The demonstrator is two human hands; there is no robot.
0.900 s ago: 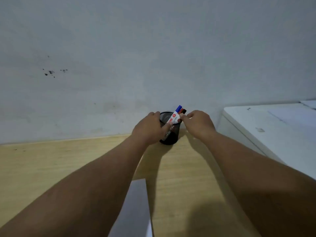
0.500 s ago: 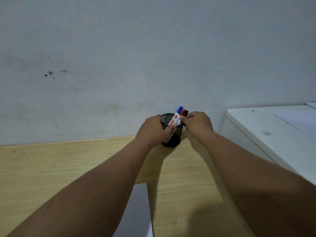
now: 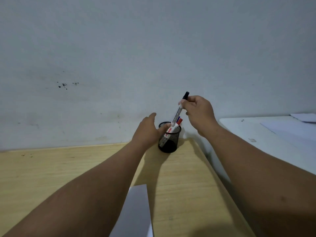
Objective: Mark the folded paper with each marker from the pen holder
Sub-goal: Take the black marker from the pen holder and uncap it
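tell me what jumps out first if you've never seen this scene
The right hand lifting a black-capped marker out of the black mesh pen holder at the desk's far edge by the wall. The left hand steadies the holder, and a folded white paper lies near, between the forearms.

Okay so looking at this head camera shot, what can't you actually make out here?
- Folded paper: cut off by the bottom edge and partly behind the left forearm; any marks on it cannot be seen.
- Markers left in the pen holder: lower parts veiled by the mesh; blue and red caps show, exact count unclear.
- Black-capped marker in the right hand: label print too small to read.
- Left hand: fingertip contact with the holder is hidden from view.
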